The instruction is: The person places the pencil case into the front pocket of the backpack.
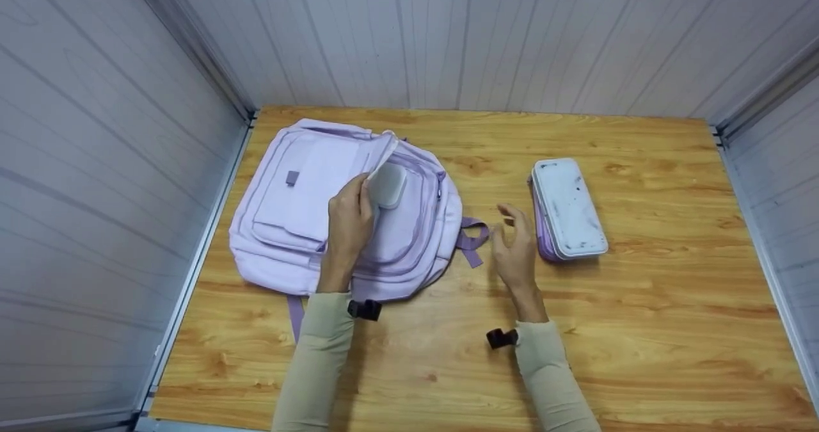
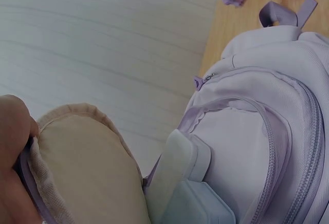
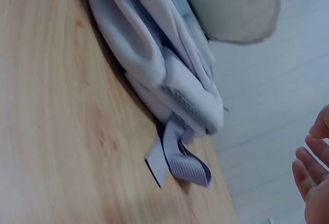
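A pale lilac backpack (image 1: 281,227) lies on its back on the wooden table. My left hand (image 1: 347,224) pinches the edge of its front pocket flap (image 2: 92,162) and holds it raised, with the beige lining showing in the left wrist view. Inside the opened pocket sit a white rounded box (image 2: 177,157) and a pale blue-grey box (image 2: 200,203), side by side. My right hand (image 1: 517,253) hovers between the backpack and a white-topped purple case (image 1: 569,208), its fingers loosely bent around nothing.
A purple webbing strap (image 1: 472,235) loops out from the backpack's right side, close to my right hand. Another strap (image 1: 295,317) sticks out at the lower left. Pale panel walls (image 1: 435,41) stand behind and beside the wooden table (image 1: 672,278).
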Demonstrator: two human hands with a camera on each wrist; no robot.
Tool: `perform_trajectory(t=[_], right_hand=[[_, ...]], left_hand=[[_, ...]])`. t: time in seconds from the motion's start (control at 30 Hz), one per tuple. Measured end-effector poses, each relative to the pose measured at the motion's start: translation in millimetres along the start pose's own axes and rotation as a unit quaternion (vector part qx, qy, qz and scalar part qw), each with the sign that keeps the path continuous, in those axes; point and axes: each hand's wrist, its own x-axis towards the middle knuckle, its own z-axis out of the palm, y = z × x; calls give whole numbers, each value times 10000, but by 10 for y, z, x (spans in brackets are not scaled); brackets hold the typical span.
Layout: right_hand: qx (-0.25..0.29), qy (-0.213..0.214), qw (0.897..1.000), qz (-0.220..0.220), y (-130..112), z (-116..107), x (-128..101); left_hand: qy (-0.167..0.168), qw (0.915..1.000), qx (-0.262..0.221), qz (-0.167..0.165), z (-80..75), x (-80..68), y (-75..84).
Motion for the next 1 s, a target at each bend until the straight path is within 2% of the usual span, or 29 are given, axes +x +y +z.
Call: perform_trajectory(t=[0.23,0.37,0.63,0.83,1.0], right_hand=[[-268,1001,9944,224,345,-261,41],[-609,1371,9878,407,523,-393,40],[-1317,1675,9744,724,688,-595,20],[-1995,1866,9507,1470,770,-705,-32],[-2189,1740,9401,1952,819,-745,-64]], left_hand=[[-51,10000,-63,-4,-9,-5,7],[-134,9998,-98,-60,-16,-9,12],[-85,9999,-62,-62,-23,-10,18],[-34,10000,-45,-28,-13,-14,19],[-15,10000,-29,-10,-2,-18,6]])
